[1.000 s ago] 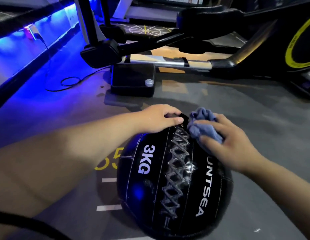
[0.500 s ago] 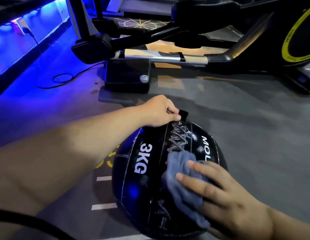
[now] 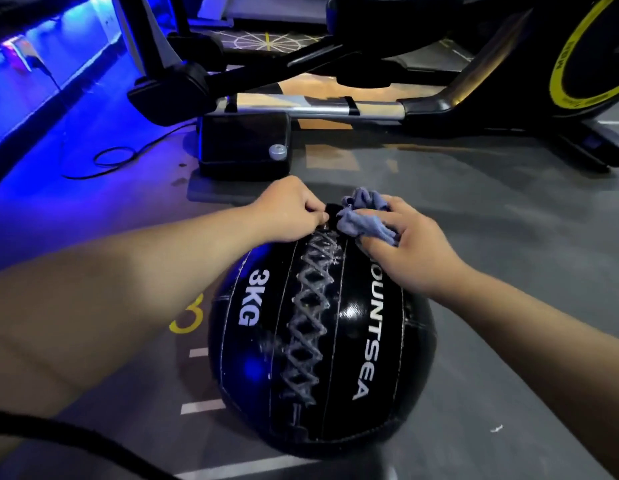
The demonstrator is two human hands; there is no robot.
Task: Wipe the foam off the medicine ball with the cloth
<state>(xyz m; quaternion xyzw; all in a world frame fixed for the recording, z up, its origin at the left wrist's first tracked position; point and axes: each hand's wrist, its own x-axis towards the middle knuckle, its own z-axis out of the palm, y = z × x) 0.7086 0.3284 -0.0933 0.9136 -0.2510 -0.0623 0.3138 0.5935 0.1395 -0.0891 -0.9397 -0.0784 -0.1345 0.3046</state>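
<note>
Ball: our black 3KG medicine ball (image 3: 321,341) sits on the grey gym floor (image 3: 508,271) at the centre of view, its criss-cross lacing (image 3: 308,317) running from 12 o'clock down to 6 o'clock. Half a second ago the cloth covered the lower part of that lacing; now the whole seam shows, and we see only thin pale streaks along it, near 12 and near 8 o'clock. We judge most of the foam gone and the seam's hollows the last place holding any.

Machine: an exercise machine (image 3: 301,109) stands beyond the ball at 12 o'clock, well apart from it and no part of the job.

Right hand: our right hand (image 3: 415,247) has swept back up from the 5 o'clock side of the ball to its top edge at about 1 o'clock. It is clenched around the cloth, fingers pressing it to the leather.

Left hand: our left hand (image 3: 290,209) stays at 12 o'clock on the ball, fingers pinched shut on the small black tab (image 3: 332,211) there, steadying the ball.

Cloth: the blue-grey cloth (image 3: 365,220) is bunched at the top of the lacing, touching the tab. We read this as the start of another downward stroke along the seam.
</note>
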